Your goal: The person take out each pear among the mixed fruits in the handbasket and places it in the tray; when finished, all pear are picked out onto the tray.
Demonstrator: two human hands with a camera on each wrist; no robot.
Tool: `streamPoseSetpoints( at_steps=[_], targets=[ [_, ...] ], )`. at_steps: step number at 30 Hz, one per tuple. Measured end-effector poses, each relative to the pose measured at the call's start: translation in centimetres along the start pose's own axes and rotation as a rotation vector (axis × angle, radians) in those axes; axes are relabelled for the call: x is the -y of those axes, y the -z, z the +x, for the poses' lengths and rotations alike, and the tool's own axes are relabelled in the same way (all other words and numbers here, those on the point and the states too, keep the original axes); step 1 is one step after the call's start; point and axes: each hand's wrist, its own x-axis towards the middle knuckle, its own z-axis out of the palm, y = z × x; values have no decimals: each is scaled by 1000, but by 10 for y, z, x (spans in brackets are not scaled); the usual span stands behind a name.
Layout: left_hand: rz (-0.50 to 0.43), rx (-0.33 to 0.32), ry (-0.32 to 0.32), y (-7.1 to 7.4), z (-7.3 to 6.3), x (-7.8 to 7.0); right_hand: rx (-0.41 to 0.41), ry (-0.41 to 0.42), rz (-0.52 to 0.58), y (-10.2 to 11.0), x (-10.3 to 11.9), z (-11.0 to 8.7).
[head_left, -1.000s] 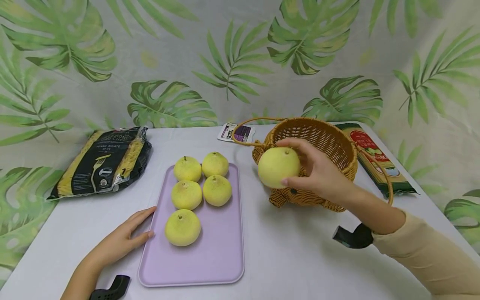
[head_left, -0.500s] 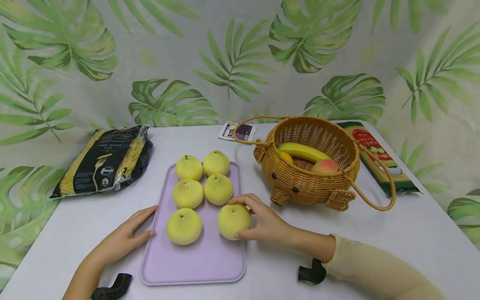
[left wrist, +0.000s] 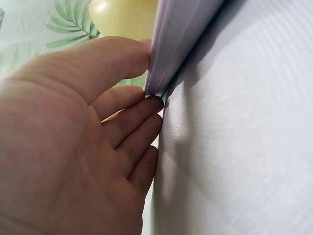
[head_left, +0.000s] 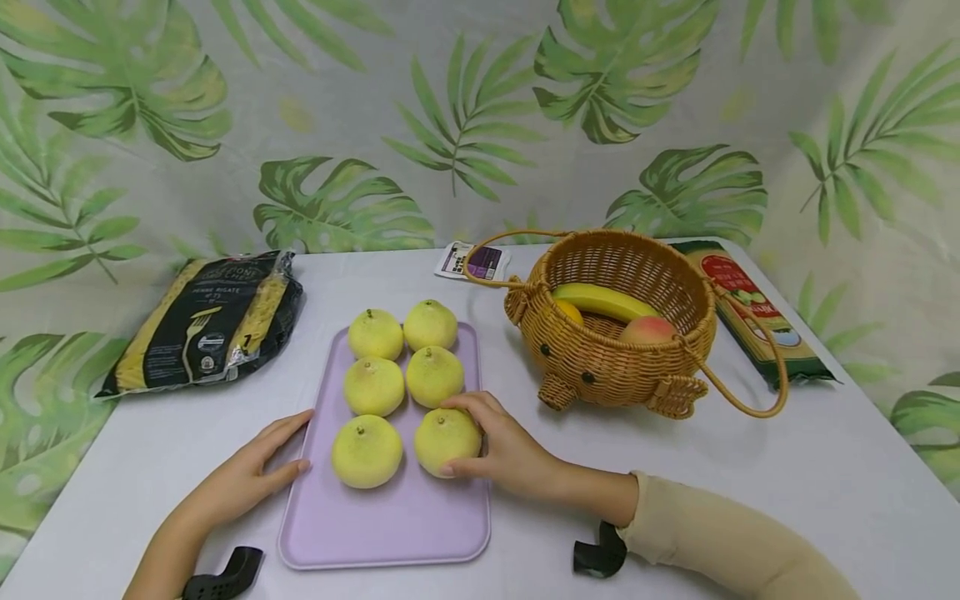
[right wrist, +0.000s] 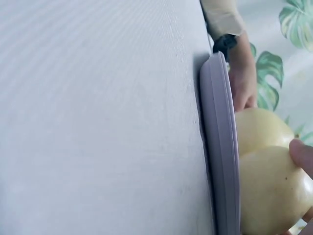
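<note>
My right hand (head_left: 513, 446) grips a round yellow-green pear (head_left: 442, 442) between thumb and fingers, down at the right side of the lilac tray (head_left: 390, 533). In the right wrist view this pear (right wrist: 274, 191) overlaps another pale one behind it. Several more pears stand on the tray, among them a front-left one (head_left: 367, 452) beside the held pear and a middle-right one (head_left: 435, 377) behind it. My left hand (head_left: 240, 475) rests against the tray's left edge with relaxed fingers. The left wrist view shows its thumb and fingertips touching the tray wall (left wrist: 164, 49).
A wicker basket (head_left: 615, 367) shaped like an animal stands right of the tray. Inside lie a banana (head_left: 603, 301), a peach (head_left: 648, 331) and a small orange-yellow fruit (head_left: 568, 312). A penne bag (head_left: 206, 325), a small sachet (head_left: 472, 262) and a green-red packet (head_left: 757, 312) lie around.
My right hand has carried the pear from in front of the basket down to the tray's right side, then slightly left beside the front-left pear. My left hand has stayed put.
</note>
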Motion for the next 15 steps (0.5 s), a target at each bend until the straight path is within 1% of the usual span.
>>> streamPoseSetpoints(
  at_steps=[6,9,12,15],
  targets=[
    [-1,-9,-2,1,-3,2,10,1,-8,-9,2,5],
    [0,-9,-4,1,-3,2,38,-17,-18,-8,4,5],
    [2,-6,-13,1,-2,0,72,-29,-37,1,8,2],
    [32,1,-8,2,-2,-5,73,12,-73,19,14,-6]
  ],
)
